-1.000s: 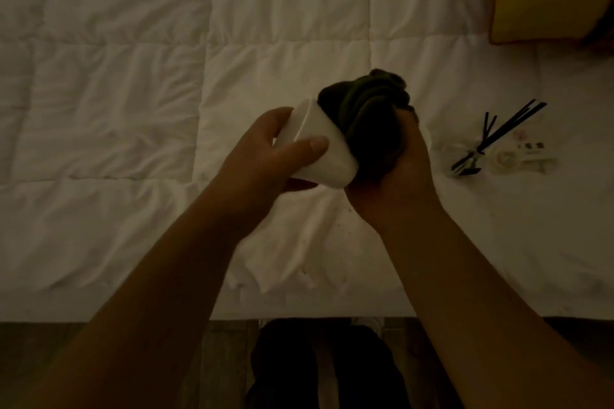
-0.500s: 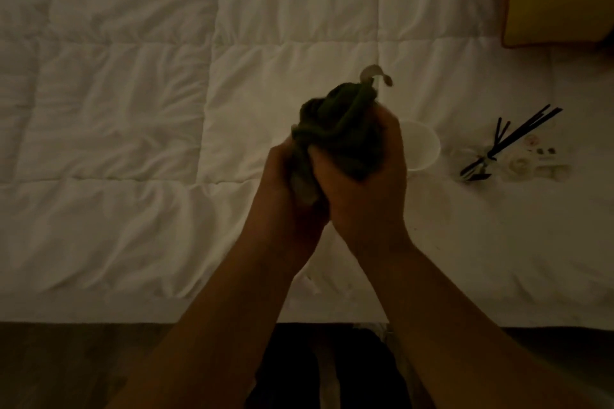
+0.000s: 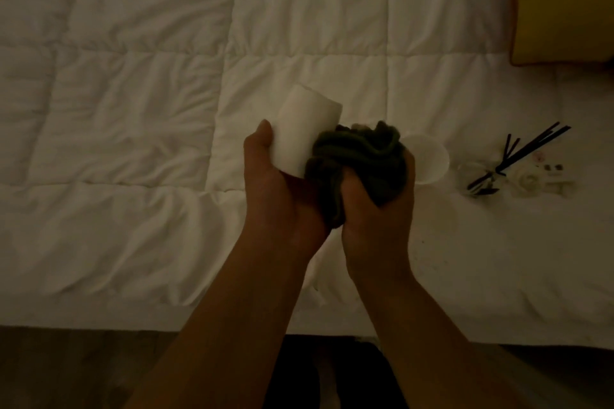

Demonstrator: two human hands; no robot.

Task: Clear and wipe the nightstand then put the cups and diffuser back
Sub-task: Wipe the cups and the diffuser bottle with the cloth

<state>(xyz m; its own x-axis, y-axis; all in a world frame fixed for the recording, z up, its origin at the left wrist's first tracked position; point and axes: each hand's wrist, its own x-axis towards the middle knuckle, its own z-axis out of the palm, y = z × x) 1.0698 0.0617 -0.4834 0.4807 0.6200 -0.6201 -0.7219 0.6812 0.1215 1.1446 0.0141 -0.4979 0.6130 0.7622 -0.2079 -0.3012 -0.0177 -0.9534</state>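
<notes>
The left hand [image 3: 265, 176] grips a white cup [image 3: 304, 133], thumb up along its near-left side and the cup tilted so its closed end points up and away from the person. The right hand [image 3: 375, 206] is curled tightly round a bunched dark green cloth [image 3: 362, 159], which presses against the right side of the cup where the two hands meet. The hands are held close together, wrists almost touching, above the bed.

Just beyond the right hand, partly hidden by the cloth and the knuckles, a second white cup [image 3: 428, 159] rests on the white quilted duvet [image 3: 133, 109] with its open mouth facing up. Further to the right of that hand lies a reed diffuser [image 3: 478, 176], a small clear glass bottle on its side with dark reed sticks [image 3: 528, 149] fanning up and to the right. Touching or just beside the bottle sits a small pale object [image 3: 528, 181] and some tiny items too dim to make out.

Far up and to the right of the hands, a yellow pillow [image 3: 564, 3] fills the corner. Below the forearms, the edge of the bed gives way to a dark floor [image 3: 83, 372].
</notes>
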